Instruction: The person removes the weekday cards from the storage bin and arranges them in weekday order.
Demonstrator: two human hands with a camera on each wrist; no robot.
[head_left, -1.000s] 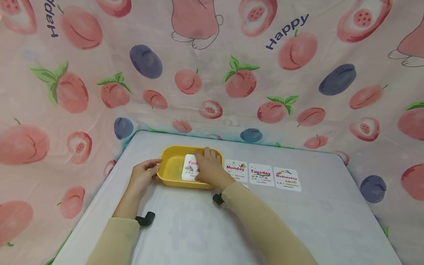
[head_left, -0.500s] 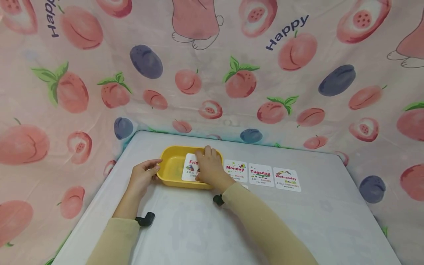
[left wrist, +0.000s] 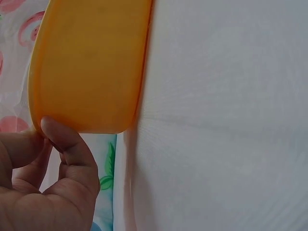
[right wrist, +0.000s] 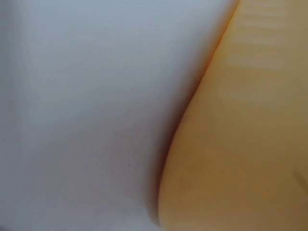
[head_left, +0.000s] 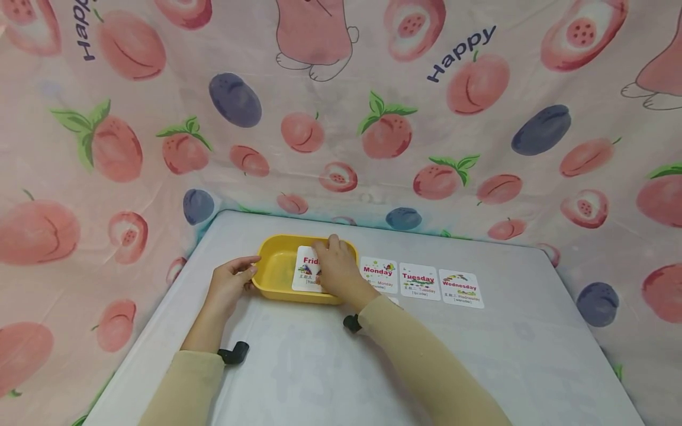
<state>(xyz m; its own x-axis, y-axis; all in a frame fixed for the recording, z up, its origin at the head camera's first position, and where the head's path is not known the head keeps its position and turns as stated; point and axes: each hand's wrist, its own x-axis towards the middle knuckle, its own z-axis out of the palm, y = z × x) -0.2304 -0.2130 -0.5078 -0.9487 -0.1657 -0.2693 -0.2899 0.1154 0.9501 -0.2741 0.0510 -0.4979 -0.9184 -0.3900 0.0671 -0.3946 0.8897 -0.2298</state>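
Note:
A yellow tray (head_left: pixel 277 269) stands at the left of the white table. My left hand (head_left: pixel 226 287) pinches the rim at its left end, thumb and fingers on the wall, as the left wrist view also shows. Inside the tray lies a white card (head_left: pixel 302 278) with "Friday" partly readable on it. My right hand (head_left: pixel 341 269) reaches over the tray's right end and covers the right part of that card. Its fingertips touch the card's area, but whether they pinch it is hidden. The right wrist view shows only the blurred yellow tray wall (right wrist: pixel 231 144) and the table, no hand.
To the right of the tray, a row of cards lies flat: Monday (head_left: pixel 379 272), Tuesday (head_left: pixel 420 281) and Wednesday (head_left: pixel 461 289). Another white card edge (head_left: pixel 394 300) peeks out beside the right sleeve. A peach-printed cloth (head_left: pixel 341 148) hangs behind the table.
The Friday card shifts very slightly in the tray, and the fingers of my right hand adjust a little over it. The left hand and the tray stay put.

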